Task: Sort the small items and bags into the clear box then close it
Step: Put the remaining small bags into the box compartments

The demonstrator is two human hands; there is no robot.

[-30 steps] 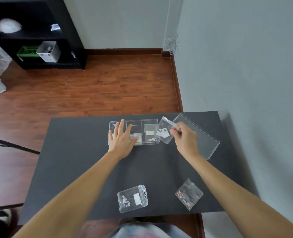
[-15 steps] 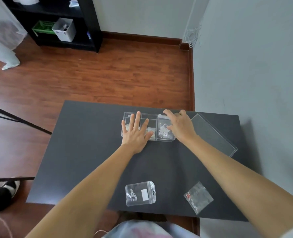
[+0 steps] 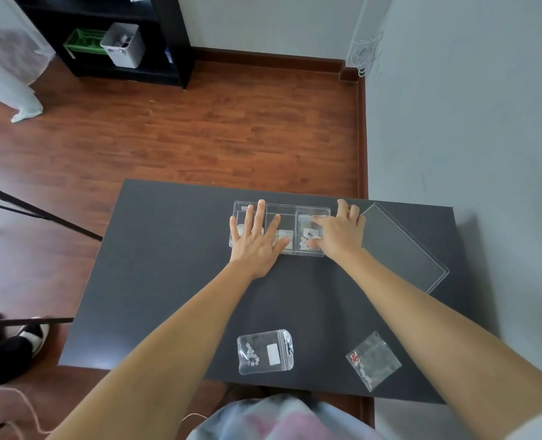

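A clear plastic box with three open compartments point(image 3: 281, 208) is seen at the far middle of a dark grey rectangular table point(image 3: 174, 265). The left hand point(image 3: 257, 239) is laid flat, palm down, over the box's left and middle compartments, with the fingers spread wide and nothing gripped. The right hand point(image 3: 339, 233) is placed over the right compartment, its fingers bent down onto a small clear bag with a barcode label point(image 3: 309, 231) that lies inside that compartment; whether the bag is pinched or only pressed cannot be told. A small pale item point(image 3: 284, 234) is visible in the middle compartment beside the left thumb, and something white in the left compartment is mostly hidden under the left hand.

The flat clear rectangular lid point(image 3: 402, 249) is laid on the table just right of the box, angled, near the right hand but apart from the box top.

Two bags are left on the near part of the table, well apart from the box: a clear zip bag with a white label and small white pieces point(image 3: 264, 351) near the middle edge, and to its right a crinkled clear bag with red and white bits point(image 3: 373, 360), turned on a corner
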